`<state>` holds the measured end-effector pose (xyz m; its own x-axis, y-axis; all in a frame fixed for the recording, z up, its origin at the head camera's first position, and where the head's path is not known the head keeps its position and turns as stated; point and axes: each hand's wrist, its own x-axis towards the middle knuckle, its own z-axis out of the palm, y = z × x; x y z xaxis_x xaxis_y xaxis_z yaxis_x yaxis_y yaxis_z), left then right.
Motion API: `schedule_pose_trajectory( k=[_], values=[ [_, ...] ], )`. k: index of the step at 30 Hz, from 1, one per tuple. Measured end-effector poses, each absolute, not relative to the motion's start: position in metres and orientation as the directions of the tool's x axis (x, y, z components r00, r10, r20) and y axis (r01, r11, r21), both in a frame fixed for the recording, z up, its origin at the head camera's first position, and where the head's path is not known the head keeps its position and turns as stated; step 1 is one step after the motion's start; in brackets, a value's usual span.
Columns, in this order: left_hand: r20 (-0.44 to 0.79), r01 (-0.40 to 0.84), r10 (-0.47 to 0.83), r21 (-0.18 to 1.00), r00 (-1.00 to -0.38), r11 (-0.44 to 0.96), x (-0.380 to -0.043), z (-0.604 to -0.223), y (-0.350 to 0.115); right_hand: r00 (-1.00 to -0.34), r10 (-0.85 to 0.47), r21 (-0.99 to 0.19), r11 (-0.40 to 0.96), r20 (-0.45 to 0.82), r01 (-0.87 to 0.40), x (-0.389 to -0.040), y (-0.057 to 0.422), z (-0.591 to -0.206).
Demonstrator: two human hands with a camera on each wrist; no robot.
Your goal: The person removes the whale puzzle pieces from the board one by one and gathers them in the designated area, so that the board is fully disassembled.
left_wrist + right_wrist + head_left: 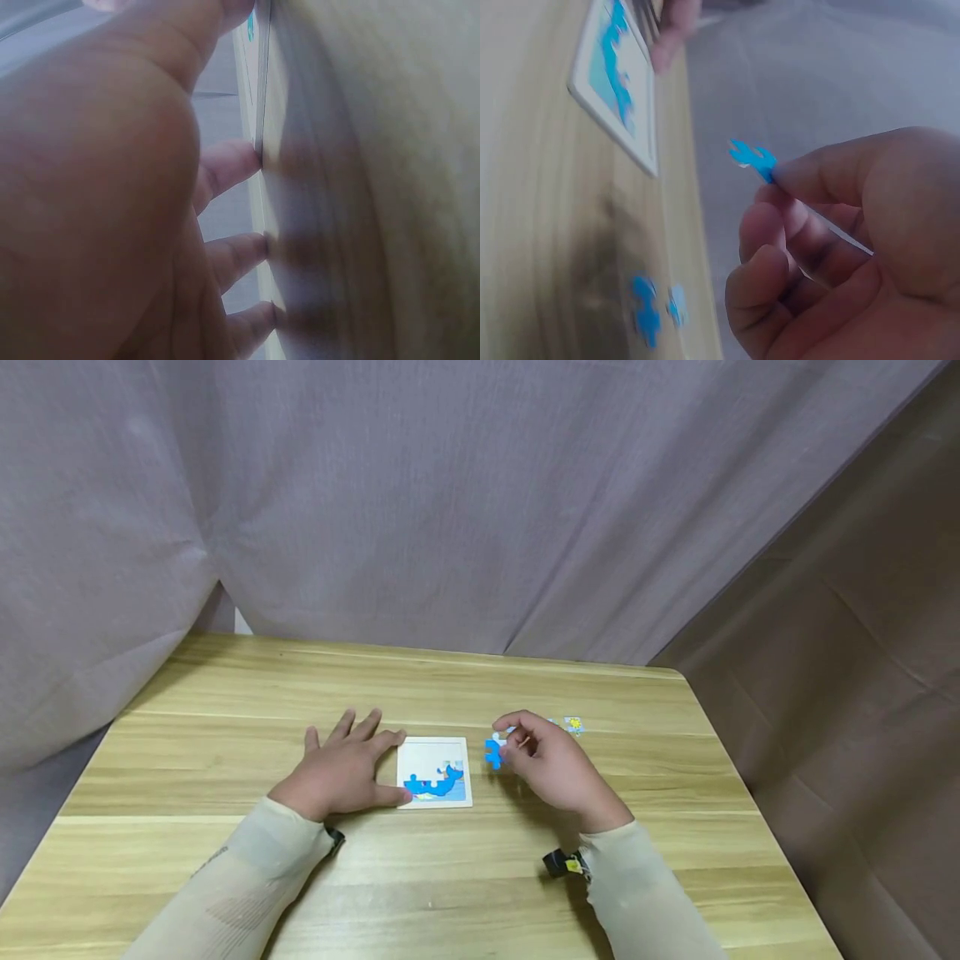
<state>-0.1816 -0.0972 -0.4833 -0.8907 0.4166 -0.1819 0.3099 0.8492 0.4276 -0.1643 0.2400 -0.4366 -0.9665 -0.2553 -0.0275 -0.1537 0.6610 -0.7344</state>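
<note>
A square white jigsaw tray point(431, 755) lies on the table. Blue puzzle pieces point(447, 783) fill its lower part, while the upper left shows bare white. My left hand point(341, 775) is spread flat beside it, the thumb on the lower left corner and the index finger at the upper left corner. To the right of the tray, my right hand point(553, 766) pinches a blue puzzle piece point(754, 158) between thumb and fingers, above the tabletop. In the right wrist view that piece is held tilted, apart from the tray.
Behind the right hand lie loose puzzle pieces, one with a yellow pattern point(573, 724); the hand partly hides others. The right wrist view shows a loose blue piece point(646, 311) on the wooden table point(450, 877). A grey curtain point(420, 510) hangs along the table's far edge.
</note>
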Motion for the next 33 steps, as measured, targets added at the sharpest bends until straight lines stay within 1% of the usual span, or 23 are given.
schedule_pose_trajectory(
  k=[5,10,15,25,33],
  values=[
    [-0.182,0.311,0.417,0.424,-0.891,0.850,-0.181,-0.483,-0.099,-0.986,-0.162,-0.781,0.619,-0.029,-0.078,-0.168,0.267,-0.439],
    [-0.179,0.312,0.417,0.425,-0.891,0.850,-0.180,-0.482,-0.099,-0.997,-0.080,-0.780,0.624,-0.001,-0.049,-0.171,0.288,-0.439],
    [-0.178,0.311,0.417,0.430,-0.891,0.848,-0.179,-0.481,-0.100,-1.000,-0.027,-0.781,0.625,-0.005,-0.013,-0.172,0.301,-0.438],
    [-0.184,0.308,0.419,0.435,-0.889,0.846,-0.178,-0.479,-0.100,-1.000,0.020,-0.773,0.634,-0.022,0.030,-0.172,0.320,-0.441],
    [-0.186,0.307,0.418,0.434,-0.889,0.847,-0.178,-0.479,-0.101,-0.993,0.036,-0.766,0.632,-0.116,0.113,-0.176,0.332,-0.452]
  ],
)
